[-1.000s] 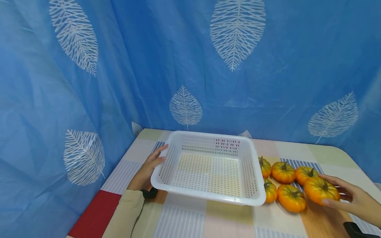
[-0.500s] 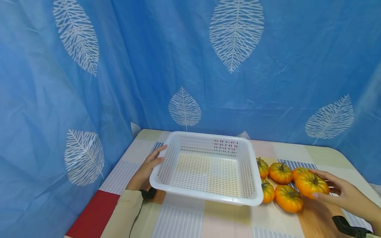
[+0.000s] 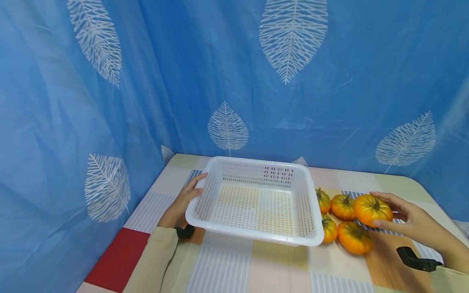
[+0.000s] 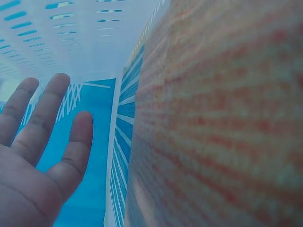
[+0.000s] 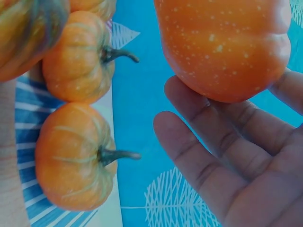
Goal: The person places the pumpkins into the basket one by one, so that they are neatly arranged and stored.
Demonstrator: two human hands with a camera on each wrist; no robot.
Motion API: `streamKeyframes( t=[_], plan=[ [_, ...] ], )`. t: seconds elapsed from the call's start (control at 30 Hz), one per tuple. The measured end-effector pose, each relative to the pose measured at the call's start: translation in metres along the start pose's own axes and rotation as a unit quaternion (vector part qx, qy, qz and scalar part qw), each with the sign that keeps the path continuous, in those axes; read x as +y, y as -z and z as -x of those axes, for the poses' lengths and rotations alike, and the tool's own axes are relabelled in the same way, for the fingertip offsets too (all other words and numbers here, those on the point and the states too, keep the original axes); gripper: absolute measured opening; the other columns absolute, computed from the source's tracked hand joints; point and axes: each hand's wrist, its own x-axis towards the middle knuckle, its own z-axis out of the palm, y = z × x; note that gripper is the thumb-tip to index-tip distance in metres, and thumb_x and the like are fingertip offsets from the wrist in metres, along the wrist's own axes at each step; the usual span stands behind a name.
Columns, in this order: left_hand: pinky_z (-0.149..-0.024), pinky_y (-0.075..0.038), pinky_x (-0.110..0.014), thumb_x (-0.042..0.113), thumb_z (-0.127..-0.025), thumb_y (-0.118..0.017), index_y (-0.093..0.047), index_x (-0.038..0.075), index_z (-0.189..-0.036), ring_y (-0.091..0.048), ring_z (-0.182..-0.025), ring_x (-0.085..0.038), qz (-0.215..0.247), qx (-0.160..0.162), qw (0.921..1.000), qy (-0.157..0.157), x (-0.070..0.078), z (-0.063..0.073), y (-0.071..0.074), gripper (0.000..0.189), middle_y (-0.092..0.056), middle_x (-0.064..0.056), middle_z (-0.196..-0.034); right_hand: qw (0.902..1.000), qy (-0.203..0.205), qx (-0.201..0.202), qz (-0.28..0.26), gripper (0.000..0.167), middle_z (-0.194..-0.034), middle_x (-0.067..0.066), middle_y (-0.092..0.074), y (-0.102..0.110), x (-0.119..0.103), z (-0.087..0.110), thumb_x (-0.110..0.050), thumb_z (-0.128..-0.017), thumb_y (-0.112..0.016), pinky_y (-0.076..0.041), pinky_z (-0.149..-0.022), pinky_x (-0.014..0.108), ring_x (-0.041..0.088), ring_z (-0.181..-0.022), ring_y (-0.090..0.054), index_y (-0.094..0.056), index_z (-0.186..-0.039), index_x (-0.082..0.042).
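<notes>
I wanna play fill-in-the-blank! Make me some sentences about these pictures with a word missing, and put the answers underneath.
1. The hand holding a raised pumpkin is the person's ____ hand.
2. The basket beside the left hand is coloured ____.
3. In the head view, the basket is to the ____ of the resting pumpkins.
4. The blue curtain is printed with white ____.

Missing words: right; white; left; leaves.

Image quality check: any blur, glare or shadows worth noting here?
Head view: fairly sharp, soft shadow below the white basket, pale sheen on the curtain at far right; left wrist view: hazy, with the close tabletop blurred; right wrist view: held pumpkin fairly clear, cropped at top.
</notes>
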Motion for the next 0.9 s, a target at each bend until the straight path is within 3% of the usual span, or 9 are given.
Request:
streamKeyframes(
  t=[0.17,0.47,0.67,0.9],
  plan=[
    [-0.082,-0.061,-0.032,0.013,-0.111,-0.042,-0.014,0.002,-0.171,-0.067,-0.102,-0.020,-0.003,0.019,0.9993,0.032,0.003,0.000,-0.002,0.067,-0.048,-0.027,-0.142,0.9999,-0.001,-0.013,-0.007,0.072,-0.134,-0.047,-0.036,0.004,-0.004,-0.009,-0.006,-0.095,-0.081,-0.050,-0.078,0.014,-0.022,-0.111,-0.045,-0.048,-0.159,-0.002],
    [-0.083,-0.060,-0.029,0.009,-0.110,-0.037,-0.009,-0.006,-0.168,-0.067,-0.105,-0.016,0.002,-0.010,0.9999,0.005,0.000,-0.002,0.000,0.066,-0.047,-0.022,-0.142,0.9989,0.008,-0.021,-0.041,0.071,-0.138,-0.041,-0.043,0.006,-0.012,-0.018,-0.003,-0.096,-0.077,-0.051,-0.082,0.014,-0.017,-0.114,-0.050,-0.049,-0.161,-0.008],
    [-0.082,-0.061,-0.030,0.010,-0.111,-0.037,-0.010,-0.004,-0.169,-0.068,-0.104,-0.017,-0.004,-0.007,1.0000,0.004,0.000,-0.003,0.000,0.065,-0.046,-0.026,-0.143,0.9971,0.026,-0.011,-0.070,0.070,-0.139,-0.036,-0.049,0.004,-0.019,-0.028,0.001,-0.095,-0.076,-0.048,-0.087,0.008,-0.013,-0.114,-0.054,-0.051,-0.160,-0.010],
    [-0.081,-0.061,-0.029,0.011,-0.111,-0.036,-0.009,-0.002,-0.169,-0.067,-0.103,-0.015,0.001,-0.008,1.0000,0.003,-0.003,-0.003,0.002,0.065,-0.050,-0.016,-0.141,0.9949,0.033,-0.001,-0.095,0.069,-0.135,-0.034,-0.054,-0.001,-0.031,-0.038,0.003,-0.095,-0.076,-0.054,-0.082,0.013,-0.009,-0.108,-0.060,-0.053,-0.158,-0.012]
  ],
)
